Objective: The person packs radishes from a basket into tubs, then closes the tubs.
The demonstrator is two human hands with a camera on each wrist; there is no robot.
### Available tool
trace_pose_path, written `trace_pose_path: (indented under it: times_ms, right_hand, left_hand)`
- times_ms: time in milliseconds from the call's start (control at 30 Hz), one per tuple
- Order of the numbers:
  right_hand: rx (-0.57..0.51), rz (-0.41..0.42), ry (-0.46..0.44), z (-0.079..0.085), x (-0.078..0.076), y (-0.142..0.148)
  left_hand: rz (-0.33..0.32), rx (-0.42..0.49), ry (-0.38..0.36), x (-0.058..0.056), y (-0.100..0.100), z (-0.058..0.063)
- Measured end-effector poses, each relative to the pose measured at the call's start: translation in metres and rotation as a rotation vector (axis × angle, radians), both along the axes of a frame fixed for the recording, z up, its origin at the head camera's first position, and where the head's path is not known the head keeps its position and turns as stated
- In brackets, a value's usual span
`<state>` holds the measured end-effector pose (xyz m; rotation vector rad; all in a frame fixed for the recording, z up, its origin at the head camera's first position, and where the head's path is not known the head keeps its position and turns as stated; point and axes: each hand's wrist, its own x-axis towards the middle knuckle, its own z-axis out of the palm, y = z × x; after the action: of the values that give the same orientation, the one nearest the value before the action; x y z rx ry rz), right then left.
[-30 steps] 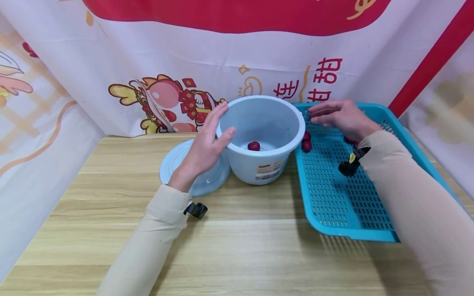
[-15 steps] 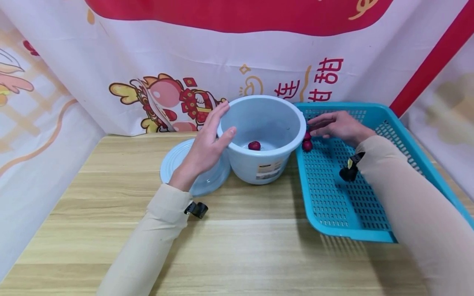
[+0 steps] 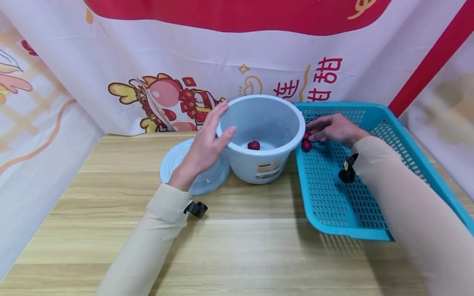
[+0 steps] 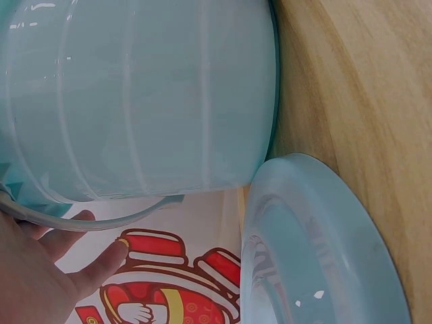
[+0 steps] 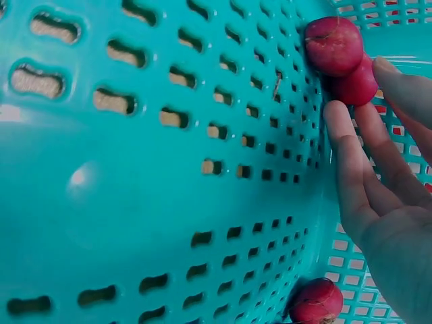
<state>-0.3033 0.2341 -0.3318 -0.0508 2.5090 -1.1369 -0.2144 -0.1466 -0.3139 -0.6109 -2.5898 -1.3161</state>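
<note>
My left hand (image 3: pixel 204 149) rests against the left rim of a light blue bucket (image 3: pixel 255 166), its fingers fairly straight. In the left wrist view, its fingers lie by the bucket's curved handle (image 4: pixel 128 221). One red radish (image 3: pixel 253 145) lies on the bucket's bottom. My right hand (image 3: pixel 336 129) is down in the turquoise basket (image 3: pixel 308 205), at its far left corner. There the thumb and fingertips pinch a red radish (image 5: pixel 358 84). Another radish (image 5: pixel 334 46) touches it, and a third radish (image 5: pixel 316 302) lies apart by the basket wall.
A light blue round lid (image 3: pixel 207 183) lies on the wooden table (image 3: pixel 237 250), left of the bucket and partly under my left forearm. The basket stands close against the bucket's right side. A printed cloth (image 3: pixel 148 49) hangs behind everything.
My right hand has lowered into the basket's far left corner, and its thumb and fingers have closed on a radish there. The left hand and the bucket have stayed in place.
</note>
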Motion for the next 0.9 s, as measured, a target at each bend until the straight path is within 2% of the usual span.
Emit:
trace_pose_path:
  times_ms: [367,567,900]
  right_hand:
    - [0.059,-0.011,-0.020,-0.0004,-0.0004,-0.0059]
    - [0.064,-0.036,0.005,-0.0008,-0.0017,-0.0083]
    - [0.112,0.012,0.048,0.0003,-0.0007,-0.0069]
  left_hand:
    - [0.003,0.000,0.004,-0.0003,-0.0005,-0.0005]
    - [0.002,0.003,0.004,-0.0003,-0.0005,0.0002]
    - [-0.002,0.003,0.001,-0.0001,-0.0001,-0.0004]
